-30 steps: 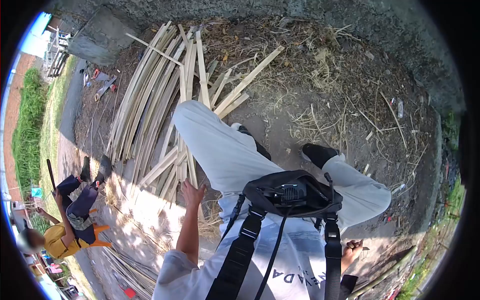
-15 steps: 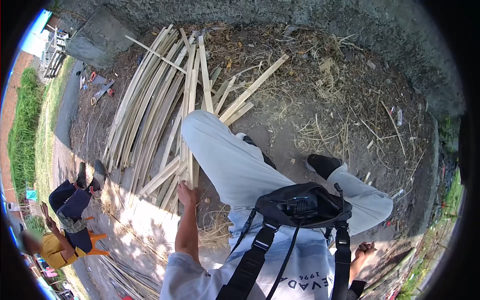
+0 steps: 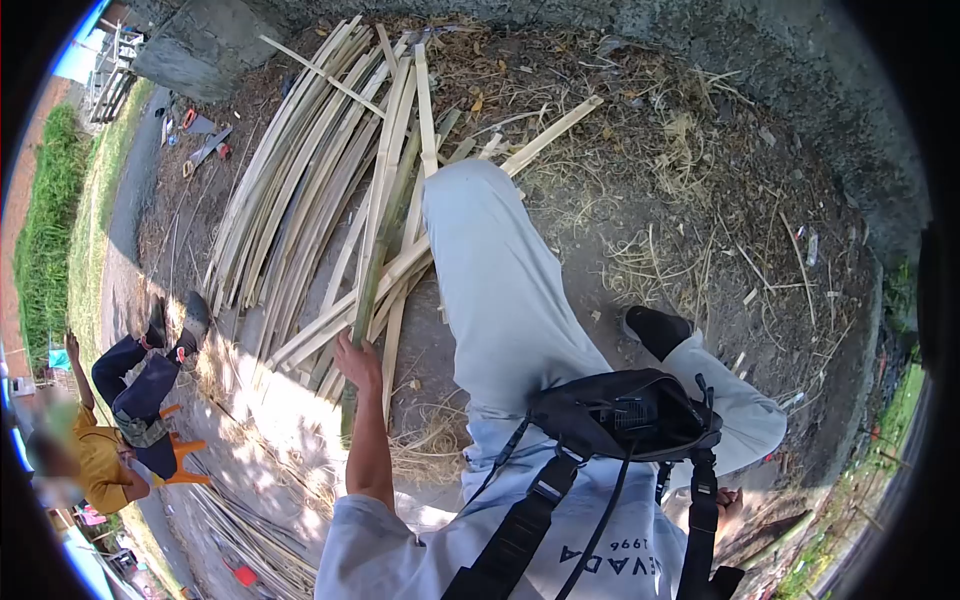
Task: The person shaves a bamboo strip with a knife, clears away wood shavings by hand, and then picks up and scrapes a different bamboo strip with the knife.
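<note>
My left hand (image 3: 359, 364) is closed around the lower part of a greenish bamboo strip (image 3: 378, 255). That strip lies lengthwise over other pale strips, its far end among the pile. Beside it, to the left, is a large heap of long split bamboo strips (image 3: 290, 190). A few pale strips (image 3: 395, 272) cross beneath the held one at a slant. My right hand (image 3: 732, 508) is low at my right side, partly covered by a black strap. Its fingers look curled, and whether anything is in them is hidden.
A seated person (image 3: 105, 450) is at the left on an orange chair (image 3: 186, 462). Handsaws (image 3: 208, 150) lie at upper left. A concrete wall (image 3: 700, 50) runs along the far side. Shavings (image 3: 650, 265) litter the ground; more strips (image 3: 255, 535) lie at lower left.
My left hand has shifted slightly up and left, and a greenish strip now shows along the pile under it. My left knee has swung right. The seated person's arm has moved up.
</note>
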A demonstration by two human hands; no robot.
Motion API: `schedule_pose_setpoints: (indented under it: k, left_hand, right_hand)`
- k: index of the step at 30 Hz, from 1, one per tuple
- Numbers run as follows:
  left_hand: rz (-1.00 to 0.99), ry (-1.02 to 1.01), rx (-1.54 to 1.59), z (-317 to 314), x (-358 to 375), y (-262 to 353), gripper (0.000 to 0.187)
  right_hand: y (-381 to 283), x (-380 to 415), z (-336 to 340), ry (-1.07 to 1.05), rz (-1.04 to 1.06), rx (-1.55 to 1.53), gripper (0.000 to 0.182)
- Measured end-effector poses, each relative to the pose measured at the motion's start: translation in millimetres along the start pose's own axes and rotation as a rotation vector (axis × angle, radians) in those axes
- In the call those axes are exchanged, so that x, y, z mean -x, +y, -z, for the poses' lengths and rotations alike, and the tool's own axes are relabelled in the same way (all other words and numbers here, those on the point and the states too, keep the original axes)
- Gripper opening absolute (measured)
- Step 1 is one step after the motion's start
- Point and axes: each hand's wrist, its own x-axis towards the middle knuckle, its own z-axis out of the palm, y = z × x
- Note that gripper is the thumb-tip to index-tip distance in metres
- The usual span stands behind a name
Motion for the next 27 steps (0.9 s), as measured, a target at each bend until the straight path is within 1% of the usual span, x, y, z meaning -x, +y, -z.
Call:
schedule_pose_setpoints:
  k: [1, 3, 6, 9, 11, 12, 13, 15, 17, 19, 20, 21, 23, 25, 27]
  left_hand:
    - [-0.047, -0.003, 0.015, 0, 4, 16, 0.032]
    - [-0.127, -0.326, 0.118, -10, 14, 33, 0.039]
    - [-0.116, -0.44, 0.065, -29, 39, 52, 0.048]
    - [0.129, -0.503, -0.002, -46, 55, 37, 0.056]
    - [0.128, -0.527, 0.077, -51, 63, 16, 0.064]
    - [0.132, -0.541, 0.11, -43, 71, 9, 0.068]
    - [0.049, -0.611, 0.073, -33, 86, 3, 0.072]
    - [-0.128, -0.734, 0.009, -5, 102, 17, 0.08]
    - [-0.304, -1.011, -0.064, 17, 140, 17, 0.087]
    - [-0.266, -1.307, -0.139, 37, 193, 5, 0.085]
    - [-0.243, -1.38, -0.199, 49, 221, -3, 0.085]
    - [-0.221, -1.449, -0.258, 62, 247, -11, 0.086]
    - [0.092, -1.52, -0.076, 87, 287, -31, 0.088]
    - [0.092, -1.566, -0.244, 59, 384, -98, 0.088]
    - [0.153, -1.685, -0.285, 74, 353, -80, 0.083]
  right_hand:
    - [2, 1, -1, 0.0, 0.005, 0.014, 0.044]
    - [1, 3, -3, 0.0, 0.003, 0.027, 0.043]
    - [-1, 5, -1, -0.001, 0.001, 0.039, 0.043]
    - [-3, 9, -3, -0.01, 0.003, 0.061, 0.042]
    - [-8, 13, -2, -0.012, 0.005, 0.085, 0.042]
    - [-10, 14, -1, -0.014, 0.009, 0.103, 0.042]
    - [-9, 15, -1, -0.009, 0.007, 0.117, 0.042]
    - [-11, 13, -3, -0.017, 0.005, 0.141, 0.041]
    - [-10, 14, -4, -0.019, -0.002, 0.149, 0.041]
    - [-9, 13, -4, -0.023, -0.001, 0.156, 0.041]
    - [-8, 13, -5, -0.026, -0.002, 0.154, 0.041]
    - [-6, 12, -8, -0.032, -0.003, 0.156, 0.041]
    - [-3, 11, -11, -0.041, -0.007, 0.155, 0.04]
    - [-4, 7, -14, -0.048, -0.017, 0.153, 0.04]
    - [-1, 3, -18, -0.06, -0.021, 0.16, 0.04]
